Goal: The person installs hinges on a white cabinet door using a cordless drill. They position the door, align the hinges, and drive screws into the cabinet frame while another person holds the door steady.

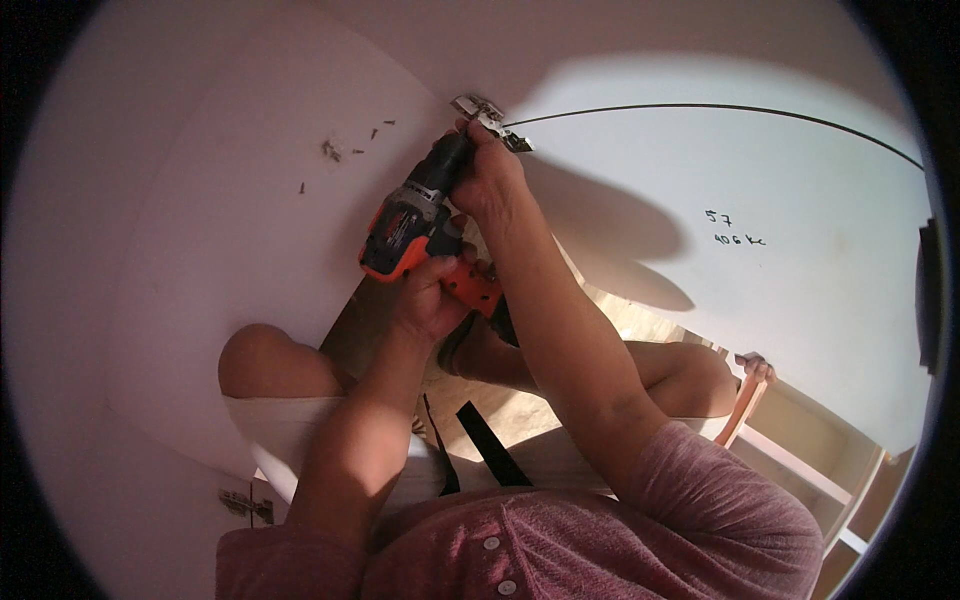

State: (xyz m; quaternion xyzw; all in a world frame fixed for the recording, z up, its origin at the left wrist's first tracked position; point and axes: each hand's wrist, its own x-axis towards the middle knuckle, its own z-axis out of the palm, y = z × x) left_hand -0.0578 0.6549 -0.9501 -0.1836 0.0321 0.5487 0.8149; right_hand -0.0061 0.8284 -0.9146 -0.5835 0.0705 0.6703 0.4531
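Observation:
My left hand [432, 298] is wrapped round the handle of an orange and black cordless drill [403, 228], which points up and away toward a metal cabinet hinge [488, 117]. Close by the drill's chuck is my right hand [487, 178], its fingers drawn together at the hinge. Whatever those fingers pinch is hidden between them and the drill's tip. The hinge sits at the corner where a white panel [640, 150] with handwritten marks meets the pale left-hand surface. The drill's lower end is partly covered by my right forearm.
Several loose screws [331, 151] lie on the pale surface [230, 230] left of the drill. A second hinge [246, 506] is at lower left. My bent knees flank the work. A small fitting, too blurred to name, and a white frame [795, 465] are at lower right.

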